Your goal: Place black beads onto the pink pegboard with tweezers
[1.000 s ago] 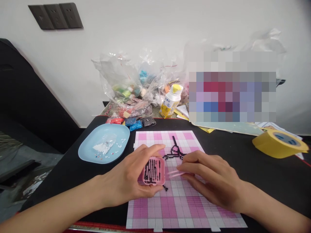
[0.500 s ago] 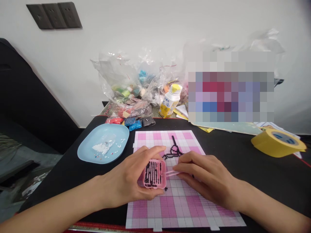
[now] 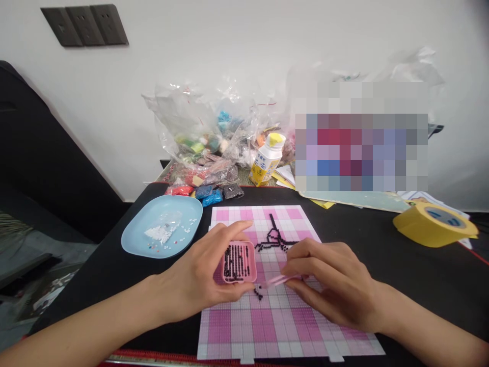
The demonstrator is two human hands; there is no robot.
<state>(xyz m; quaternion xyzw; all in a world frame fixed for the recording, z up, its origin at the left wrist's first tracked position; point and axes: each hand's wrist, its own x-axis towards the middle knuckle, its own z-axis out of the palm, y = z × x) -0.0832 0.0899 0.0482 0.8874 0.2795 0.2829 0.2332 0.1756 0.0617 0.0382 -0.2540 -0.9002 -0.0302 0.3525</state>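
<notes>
My left hand (image 3: 202, 270) grips a small pink bead tray (image 3: 252, 255) between thumb and fingers, tilted so its ridged inside shows rows of black beads (image 3: 237, 262). Pink tweezers (image 3: 275, 280) are pinched in my right hand (image 3: 328, 280); their tips point left, just off the tray's lower right. A tiny dark bead seems to be at the tips, though it is blurred. Beneath both hands lies a pink-and-white checked pegboard (image 3: 263, 326). A black bead outline (image 3: 272, 234) stands on its upper part, and a short bead line (image 3: 258, 294) lies below the tray.
On the left is a light blue plate (image 3: 132, 239) with white beads and a small clear bag. Bead packets (image 3: 212, 197), plastic bags (image 3: 183, 117) and a yellow-and-white bottle (image 3: 266, 160) stand at the back. A yellow tape roll (image 3: 420, 229) lies right.
My left hand has moved the tray slightly up and left, uncovering more of the short bead line. The tweezers have come out of the tray and their tips sit lower, over the pegboard.
</notes>
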